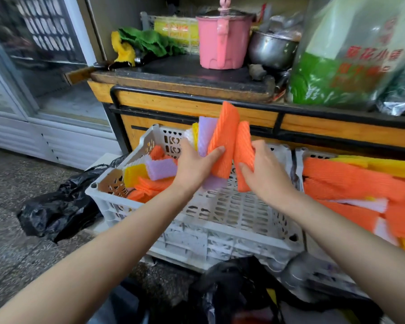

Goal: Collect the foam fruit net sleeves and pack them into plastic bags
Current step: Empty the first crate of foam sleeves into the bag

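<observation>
Sleeves, foam net, flattened; orange, lilac, yellow and white.

Handling (judged): very light, soft and springy. They crush easily but are not breakable, and the ribbed skin looks grippy rather than slippery. Best taken across the middle of a stack, thumb on one face and fingers on the other. A pinch at one end would likely let them fan out.

Held items:
- Left hand (194, 167): curled round a mixed bundle (225, 136), held upright above the white crate, with orange in front and lilac and yellow behind.
- Right hand (267, 174): fingers closed round a single orange sleeve (242, 141), touching the bundle's right side.

Containers:
- White crate (197, 232), centre, on the floor: loose sleeves (150, 176) heaped in its far-left corner, with the slotted base bare elsewhere.
- Second crate (299, 164), right: piled with long orange sleeves (351, 181), some yellow and white among them.
- Black plastic bag (56, 209), on the floor left of the white crate: crumpled, contents cannot be told.
- Another black bag (229, 286), near edge: its mouth and contents are unclear.

Surface (185, 73), far side: pink pot (220, 40), steel pot (269, 50) and a clear printed bag (351, 54) holding green material.
</observation>
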`<state>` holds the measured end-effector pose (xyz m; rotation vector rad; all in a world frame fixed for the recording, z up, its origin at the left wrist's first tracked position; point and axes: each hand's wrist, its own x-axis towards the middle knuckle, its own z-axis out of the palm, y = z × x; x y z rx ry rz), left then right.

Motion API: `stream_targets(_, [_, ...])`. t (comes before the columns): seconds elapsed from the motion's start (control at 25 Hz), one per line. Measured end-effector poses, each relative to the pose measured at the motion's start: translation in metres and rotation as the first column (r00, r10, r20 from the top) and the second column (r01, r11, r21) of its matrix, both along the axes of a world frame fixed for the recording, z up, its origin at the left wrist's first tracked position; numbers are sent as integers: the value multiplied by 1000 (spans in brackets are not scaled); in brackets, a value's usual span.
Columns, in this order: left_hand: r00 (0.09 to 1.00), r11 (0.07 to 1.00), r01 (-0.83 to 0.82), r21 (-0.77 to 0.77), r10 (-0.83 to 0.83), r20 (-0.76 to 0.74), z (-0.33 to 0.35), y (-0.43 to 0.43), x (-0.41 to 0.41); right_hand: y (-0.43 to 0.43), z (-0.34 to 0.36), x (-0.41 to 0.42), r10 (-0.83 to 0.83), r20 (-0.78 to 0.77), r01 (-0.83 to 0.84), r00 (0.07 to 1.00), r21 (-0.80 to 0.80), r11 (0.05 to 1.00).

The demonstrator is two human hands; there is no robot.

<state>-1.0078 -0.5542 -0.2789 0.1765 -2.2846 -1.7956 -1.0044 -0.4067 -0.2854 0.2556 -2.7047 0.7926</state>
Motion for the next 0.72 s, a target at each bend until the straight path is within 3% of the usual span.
stream_targets(0.2, [973,938,229,260,-213,-89,24,67,53,44,13,54,108,-20,-109,994,-174,979])
stream_targets(0.44, [891,800,448,399,-434,-132,26,128,113,97,23,116,149,45,-130,988,-280,951])
stream_targets(0.6, [847,794,482,372,-531,36,8,146,137,128,7,145,-14,45,21,999,-144,989])
stream_targets(0.72, [812,819,548,170,-569,127,-10,143,148,141,-11,163,-111,-7,109,994,-137,985])
